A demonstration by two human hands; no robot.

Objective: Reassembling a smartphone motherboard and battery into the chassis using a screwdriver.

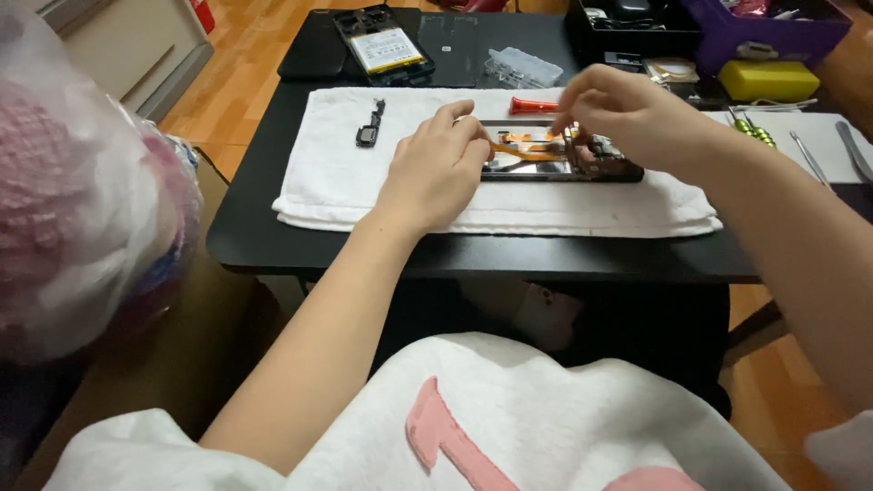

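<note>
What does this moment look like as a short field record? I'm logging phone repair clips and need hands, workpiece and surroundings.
Left hand: left hand rests on the opened phone, fingertips at its left end
Right hand: right hand pinches at the orange flex cable inside the phone
Surface: white towel on a black table
Loose part: small black component on the towel
Nearby: red-handled tool, battery in a second opened phone, yellow box
</note>
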